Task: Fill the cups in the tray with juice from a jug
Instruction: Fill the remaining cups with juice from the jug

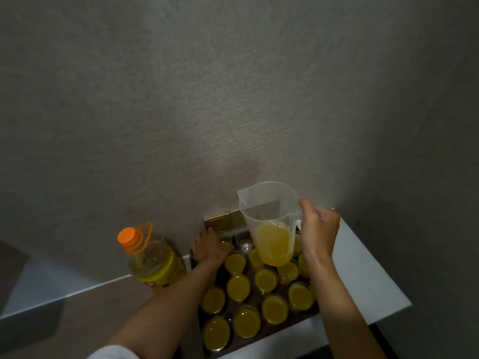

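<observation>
Head cam: right hand fingers curled round translucent plastic jug handle, left hand fingers wrapped round a clear cup in the dark tray

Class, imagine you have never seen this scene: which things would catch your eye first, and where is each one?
First the clear jug, part full of yellow juice, held by its handle in the right hand above the far end of the tray. Next the rows of filled cups in the tray. Then the orange-capped bottle standing left of the tray, beside the left hand at a far cup.
</observation>
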Action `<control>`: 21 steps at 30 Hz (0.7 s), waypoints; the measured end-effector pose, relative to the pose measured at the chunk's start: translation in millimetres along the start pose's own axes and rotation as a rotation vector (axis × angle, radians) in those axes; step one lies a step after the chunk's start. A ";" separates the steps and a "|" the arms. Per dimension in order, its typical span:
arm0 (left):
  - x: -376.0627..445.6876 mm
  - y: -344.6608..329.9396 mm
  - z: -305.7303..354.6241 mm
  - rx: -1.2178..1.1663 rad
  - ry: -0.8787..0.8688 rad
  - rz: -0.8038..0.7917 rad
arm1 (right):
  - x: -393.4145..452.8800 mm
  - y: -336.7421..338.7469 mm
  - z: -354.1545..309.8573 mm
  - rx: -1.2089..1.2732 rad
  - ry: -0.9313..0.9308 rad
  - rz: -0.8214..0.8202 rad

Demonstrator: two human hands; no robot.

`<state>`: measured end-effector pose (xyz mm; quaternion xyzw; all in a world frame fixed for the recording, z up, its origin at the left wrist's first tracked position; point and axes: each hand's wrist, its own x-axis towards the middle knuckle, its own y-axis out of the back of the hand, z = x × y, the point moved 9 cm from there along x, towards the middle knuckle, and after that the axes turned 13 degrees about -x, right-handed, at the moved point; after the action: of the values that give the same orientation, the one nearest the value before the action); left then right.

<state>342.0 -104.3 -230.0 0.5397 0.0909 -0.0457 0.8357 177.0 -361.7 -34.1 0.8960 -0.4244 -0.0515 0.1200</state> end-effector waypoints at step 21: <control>0.5 -17.9 -8.9 -0.049 0.165 -0.002 | 12.9 6.1 7.3 -0.010 -0.012 0.027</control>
<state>338.5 -103.6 -249.7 0.5210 0.1610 0.0005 0.8383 179.2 -376.7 -39.5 0.8894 -0.4367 -0.0572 0.1228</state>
